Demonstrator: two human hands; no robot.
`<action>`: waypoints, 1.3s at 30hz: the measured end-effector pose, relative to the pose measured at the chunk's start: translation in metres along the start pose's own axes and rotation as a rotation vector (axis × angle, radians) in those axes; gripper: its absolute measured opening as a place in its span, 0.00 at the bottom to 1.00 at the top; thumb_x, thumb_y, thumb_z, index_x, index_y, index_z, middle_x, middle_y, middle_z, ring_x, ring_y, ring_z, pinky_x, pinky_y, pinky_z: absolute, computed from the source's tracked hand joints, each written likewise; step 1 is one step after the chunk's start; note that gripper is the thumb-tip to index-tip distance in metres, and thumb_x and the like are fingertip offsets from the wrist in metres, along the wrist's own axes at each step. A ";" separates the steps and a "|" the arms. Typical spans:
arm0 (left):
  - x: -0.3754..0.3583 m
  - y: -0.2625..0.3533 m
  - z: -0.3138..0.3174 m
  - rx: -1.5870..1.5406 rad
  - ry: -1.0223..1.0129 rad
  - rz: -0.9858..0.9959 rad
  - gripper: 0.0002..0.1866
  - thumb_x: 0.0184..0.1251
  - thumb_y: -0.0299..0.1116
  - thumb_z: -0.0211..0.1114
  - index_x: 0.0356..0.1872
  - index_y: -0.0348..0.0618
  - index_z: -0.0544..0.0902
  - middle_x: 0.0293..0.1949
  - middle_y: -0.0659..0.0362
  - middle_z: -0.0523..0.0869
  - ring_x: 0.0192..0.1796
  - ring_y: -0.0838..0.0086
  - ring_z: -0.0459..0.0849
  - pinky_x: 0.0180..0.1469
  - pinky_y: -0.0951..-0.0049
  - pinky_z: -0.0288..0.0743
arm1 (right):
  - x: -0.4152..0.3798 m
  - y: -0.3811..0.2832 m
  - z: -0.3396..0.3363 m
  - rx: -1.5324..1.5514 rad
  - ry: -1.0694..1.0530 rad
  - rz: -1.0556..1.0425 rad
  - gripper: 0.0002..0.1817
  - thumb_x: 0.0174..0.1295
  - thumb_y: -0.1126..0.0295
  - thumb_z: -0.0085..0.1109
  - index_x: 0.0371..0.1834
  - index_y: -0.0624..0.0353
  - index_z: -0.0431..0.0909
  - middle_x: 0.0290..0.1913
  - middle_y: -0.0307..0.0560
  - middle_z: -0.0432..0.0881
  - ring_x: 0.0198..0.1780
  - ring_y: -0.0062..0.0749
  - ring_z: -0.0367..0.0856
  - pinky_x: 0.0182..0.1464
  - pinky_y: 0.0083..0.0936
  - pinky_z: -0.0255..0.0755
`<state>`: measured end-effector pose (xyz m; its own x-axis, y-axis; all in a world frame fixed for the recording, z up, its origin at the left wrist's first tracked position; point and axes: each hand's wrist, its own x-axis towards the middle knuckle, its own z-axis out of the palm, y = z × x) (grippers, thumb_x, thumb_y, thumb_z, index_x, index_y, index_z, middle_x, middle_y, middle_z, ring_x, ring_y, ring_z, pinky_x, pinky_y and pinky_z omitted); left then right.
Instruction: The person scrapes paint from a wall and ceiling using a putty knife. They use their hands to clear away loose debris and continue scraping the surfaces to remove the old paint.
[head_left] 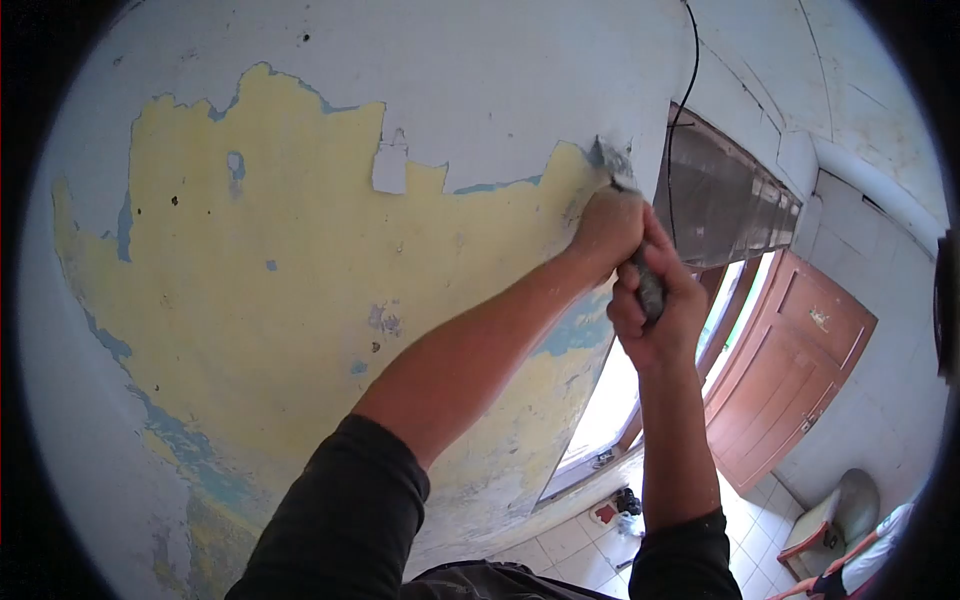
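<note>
Overhead and to the left, the wall [480, 70] is a patchwork: pale white-blue top paint [500, 90] survives along the upper part, while a big bare yellow patch [260, 260] spreads below it, flecked with scraps of blue. Beyond the corner, a brown wooden door [790, 370] stands against a white tiled wall, a black cable [683, 90] runs down from the ceiling, and a chair [830, 515] sits on the tiled floor [570, 540] far below.

Both hands are up at the paint's edge. The left hand [605, 225] is curled tight around the upper part of a scraper [625, 215], close behind its blade, which meets the wall right where the remaining white coat borders the yellow. The right hand [655, 310] is clenched around the lower end of the handle, just under the left, the two nearly touching. Dark sleeves are pushed back to the elbows.

To my eye the stripping is well along: most of the reachable area is down to yellow, and the work is now at the upper right border. I'd judge the next push needs the blade kept at a low angle under the lip of the white coat, driven upward with steady pressure from both arms, so the paint lifts in flakes rather than the blade gouging the plaster. How firmly that coat is bonded cannot be told from where I stand.
</note>
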<state>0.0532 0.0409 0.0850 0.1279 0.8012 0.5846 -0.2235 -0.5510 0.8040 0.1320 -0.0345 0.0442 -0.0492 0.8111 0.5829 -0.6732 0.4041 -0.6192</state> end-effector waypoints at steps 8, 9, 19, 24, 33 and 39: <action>0.018 -0.059 0.003 0.306 -0.021 0.430 0.17 0.68 0.38 0.52 0.30 0.36 0.83 0.26 0.51 0.84 0.15 0.66 0.78 0.18 0.63 0.67 | -0.034 -0.003 -0.017 -0.032 -0.057 0.013 0.33 0.70 0.64 0.49 0.79 0.60 0.60 0.28 0.42 0.74 0.13 0.21 0.63 0.15 0.16 0.57; 0.024 -0.068 0.003 0.378 0.040 0.597 0.17 0.69 0.38 0.51 0.30 0.36 0.83 0.26 0.51 0.84 0.14 0.67 0.77 0.17 0.63 0.66 | -0.021 0.000 -0.016 -0.033 -0.064 0.014 0.33 0.70 0.64 0.49 0.79 0.60 0.60 0.28 0.42 0.74 0.13 0.21 0.63 0.15 0.16 0.57; 0.011 -0.022 0.010 0.424 -0.147 0.259 0.17 0.70 0.39 0.52 0.38 0.34 0.84 0.32 0.43 0.86 0.31 0.57 0.85 0.38 0.56 0.77 | -0.028 -0.004 -0.035 0.105 -0.063 0.019 0.32 0.71 0.67 0.47 0.79 0.59 0.60 0.28 0.42 0.75 0.12 0.20 0.62 0.14 0.18 0.60; 0.022 -0.013 0.020 0.187 -0.078 -0.037 0.18 0.68 0.40 0.55 0.38 0.33 0.84 0.27 0.49 0.83 0.29 0.59 0.85 0.37 0.58 0.76 | -0.003 -0.011 -0.039 0.104 -0.070 -0.004 0.33 0.71 0.67 0.48 0.80 0.55 0.59 0.28 0.42 0.74 0.13 0.20 0.62 0.15 0.17 0.59; 0.036 -0.007 0.016 0.282 -0.156 0.057 0.18 0.71 0.40 0.51 0.34 0.35 0.82 0.30 0.51 0.84 0.31 0.63 0.84 0.36 0.60 0.75 | 0.017 -0.019 -0.032 0.001 -0.042 0.022 0.32 0.71 0.65 0.50 0.79 0.54 0.61 0.28 0.42 0.74 0.12 0.21 0.61 0.15 0.18 0.58; 0.013 -0.038 0.021 0.079 -0.151 -0.025 0.18 0.70 0.42 0.53 0.32 0.36 0.81 0.25 0.53 0.81 0.16 0.67 0.76 0.22 0.64 0.69 | -0.007 -0.015 -0.059 -0.030 -0.123 0.040 0.36 0.71 0.63 0.52 0.82 0.53 0.55 0.31 0.43 0.77 0.16 0.22 0.68 0.17 0.19 0.60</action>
<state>0.0838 0.0670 0.0642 0.2779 0.7737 0.5694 -0.1427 -0.5529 0.8209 0.1853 -0.0214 0.0183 -0.1673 0.7695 0.6163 -0.6462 0.3865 -0.6580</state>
